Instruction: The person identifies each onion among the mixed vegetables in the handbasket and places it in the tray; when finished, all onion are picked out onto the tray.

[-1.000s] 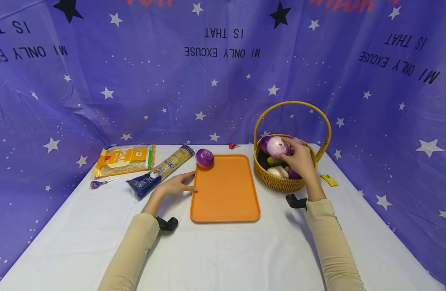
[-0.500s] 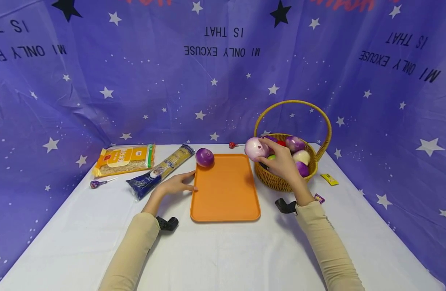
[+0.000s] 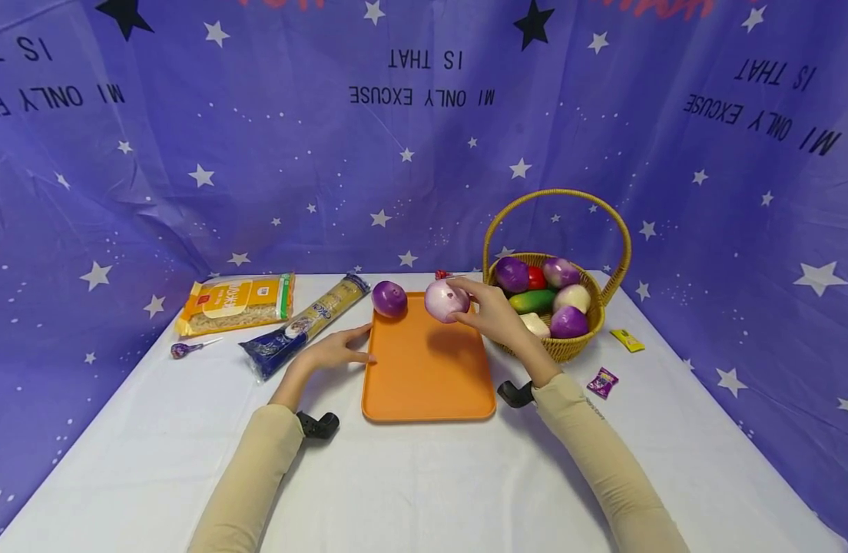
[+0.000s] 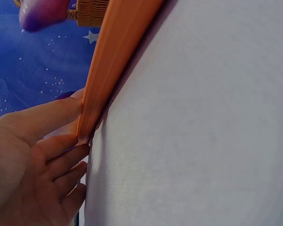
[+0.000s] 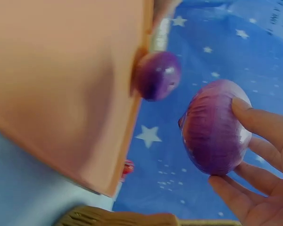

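My right hand holds a pale purple onion over the upper right of the orange tray. In the right wrist view, thumb and fingertips grip the onion from its side, apart from the tray. My left hand holds the tray's left edge, its thumb on the rim in the left wrist view and the other fingers against the edge. A darker purple onion rests at the tray's far left corner.
The wicker basket at right has a tall handle and holds several onions, a green cucumber and something red. Noodle packs and a long pasta pack lie left. Wrapped candies and lollipops lie around.
My right hand has lifted the pale onion out of the basket and carried it left over the tray. A purple wrapped candy has come into view. The left hand has stayed at the tray.
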`<state>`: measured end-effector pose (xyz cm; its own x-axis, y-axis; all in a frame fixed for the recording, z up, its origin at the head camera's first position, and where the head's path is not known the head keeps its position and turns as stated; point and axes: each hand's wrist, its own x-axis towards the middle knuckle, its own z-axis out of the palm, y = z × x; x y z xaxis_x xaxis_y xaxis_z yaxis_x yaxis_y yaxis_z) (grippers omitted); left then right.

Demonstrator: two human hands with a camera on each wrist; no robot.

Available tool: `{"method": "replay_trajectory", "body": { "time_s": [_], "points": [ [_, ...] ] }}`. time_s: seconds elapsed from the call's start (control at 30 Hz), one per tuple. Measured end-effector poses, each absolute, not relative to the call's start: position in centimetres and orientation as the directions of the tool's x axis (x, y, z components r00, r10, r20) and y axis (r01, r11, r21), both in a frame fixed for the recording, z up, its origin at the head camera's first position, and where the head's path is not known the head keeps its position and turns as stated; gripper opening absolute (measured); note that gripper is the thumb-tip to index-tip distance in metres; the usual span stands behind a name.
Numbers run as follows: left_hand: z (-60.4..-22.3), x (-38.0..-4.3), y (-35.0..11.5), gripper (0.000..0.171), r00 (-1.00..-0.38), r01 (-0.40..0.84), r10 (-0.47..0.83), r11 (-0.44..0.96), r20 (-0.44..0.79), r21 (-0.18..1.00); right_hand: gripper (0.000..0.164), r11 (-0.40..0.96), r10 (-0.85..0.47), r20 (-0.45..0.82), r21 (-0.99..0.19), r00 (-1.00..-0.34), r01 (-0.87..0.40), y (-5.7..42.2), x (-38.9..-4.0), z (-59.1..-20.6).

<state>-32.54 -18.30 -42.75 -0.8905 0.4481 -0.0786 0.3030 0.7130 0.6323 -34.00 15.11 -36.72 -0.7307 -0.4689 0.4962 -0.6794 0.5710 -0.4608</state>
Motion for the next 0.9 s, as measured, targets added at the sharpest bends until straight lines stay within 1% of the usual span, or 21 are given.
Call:
{"method": "replay_trajectory", "body": {
  "time_s": [0.3, 0.5, 0.7, 0.9],
  "points": [
    [-42.7, -32.5, -18.3, 0.083, -0.887, 0.308, 0.457, 0.701, -0.073, 0.643, 0.055, 0.655, -0.534, 0.350, -0.404, -0.770, -0.638, 13.1, -37.3, -38.0],
    [-42.9, -32.5, -18.4, 0.083, -0.889, 0.300, 0.451, 0.699, -0.075, 0.649, 0.053, 0.673, -0.545, 0.298, -0.403, -0.784, -0.621, 11.8, -39.1, -38.4],
    [-43.1, -32.5, -18.3, 0.083, -0.889, 0.302, 0.451, 0.702, -0.075, 0.645, 0.053, 0.701, -0.525, 0.236, -0.425, -0.818, -0.572, 10.6, -40.8, -38.8],
    [-42.7, -32.4, -18.3, 0.082, -0.891, 0.301, 0.449, 0.702, -0.072, 0.645, 0.055, 0.724, -0.515, 0.217, -0.407, -0.829, -0.557, 10.0, -41.8, -38.8]
  ]
}}
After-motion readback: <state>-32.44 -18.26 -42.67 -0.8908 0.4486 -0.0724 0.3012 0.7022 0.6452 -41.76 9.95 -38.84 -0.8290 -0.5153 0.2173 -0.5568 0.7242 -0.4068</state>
